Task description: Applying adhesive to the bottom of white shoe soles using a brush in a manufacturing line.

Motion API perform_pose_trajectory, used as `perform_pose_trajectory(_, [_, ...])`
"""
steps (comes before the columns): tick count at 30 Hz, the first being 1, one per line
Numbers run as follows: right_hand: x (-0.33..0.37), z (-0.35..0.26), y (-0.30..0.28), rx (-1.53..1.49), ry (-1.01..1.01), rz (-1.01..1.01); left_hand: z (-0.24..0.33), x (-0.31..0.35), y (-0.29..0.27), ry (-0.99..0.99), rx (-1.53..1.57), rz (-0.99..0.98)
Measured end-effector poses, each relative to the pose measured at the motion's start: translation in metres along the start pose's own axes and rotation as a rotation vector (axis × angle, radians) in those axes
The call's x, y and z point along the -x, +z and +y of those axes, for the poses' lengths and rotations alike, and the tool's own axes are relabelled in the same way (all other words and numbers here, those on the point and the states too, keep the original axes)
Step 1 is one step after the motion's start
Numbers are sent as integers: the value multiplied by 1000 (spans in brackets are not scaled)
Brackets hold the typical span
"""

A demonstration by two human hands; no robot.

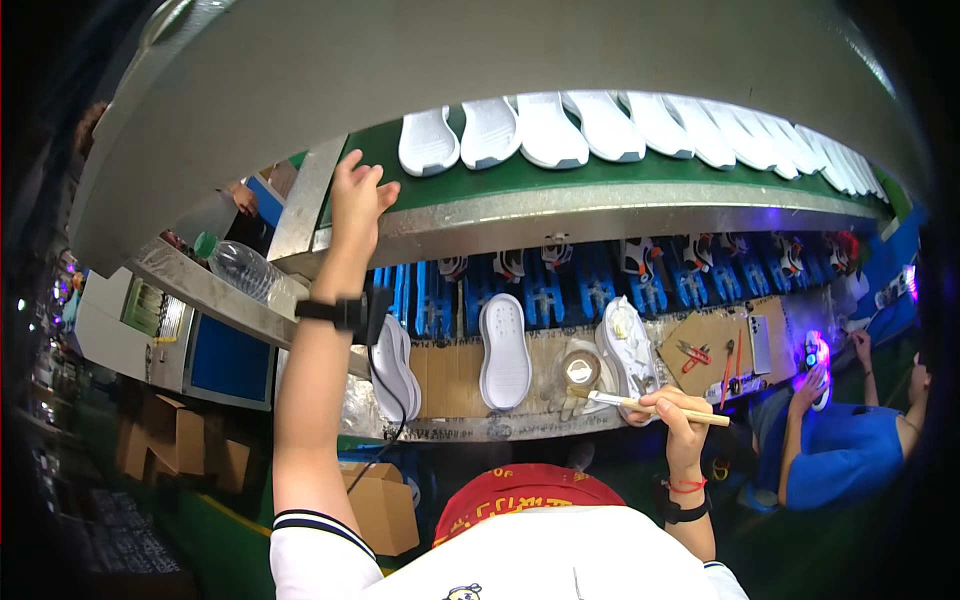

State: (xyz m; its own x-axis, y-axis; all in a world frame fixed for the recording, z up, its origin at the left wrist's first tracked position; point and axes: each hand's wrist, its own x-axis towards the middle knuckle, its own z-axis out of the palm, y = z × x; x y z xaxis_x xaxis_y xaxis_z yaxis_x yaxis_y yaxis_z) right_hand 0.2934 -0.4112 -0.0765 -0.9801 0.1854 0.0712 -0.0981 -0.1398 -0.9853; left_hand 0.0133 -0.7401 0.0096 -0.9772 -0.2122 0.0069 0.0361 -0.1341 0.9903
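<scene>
My left hand (358,205) reaches up to the edge of a green conveyor belt (540,182), its fingers apart and nothing in them. Close by on the belt lies a white shoe sole (428,140), the leftmost of a row of several. My right hand (680,415) grips a brush (612,400) with a wooden handle, its bristles pointing left. Near the bristles stands a round pot (579,369) with pale contents. One white sole (505,352) lies on the cardboard-covered shelf below the belt, and stacked soles (396,370) lie left of it.
A metal rail (600,213) edges the belt, under a grey hood (520,45). Blue racks (598,290) hold shoe uppers. Red-handled pliers (694,355) and a phone (760,345) lie right. A bottle (245,268) stands left. A co-worker in blue (850,440) sits right.
</scene>
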Motion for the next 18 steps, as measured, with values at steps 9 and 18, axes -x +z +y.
perform_pose_trajectory(9, [18, 25, -6, 117, 114, 92, -253, 169, -180, 144, -1205, 277])
perform_pose_trajectory(18, [15, 40, 5, 68, 198, -41, -284, 190, -280, -566, -418, 331])
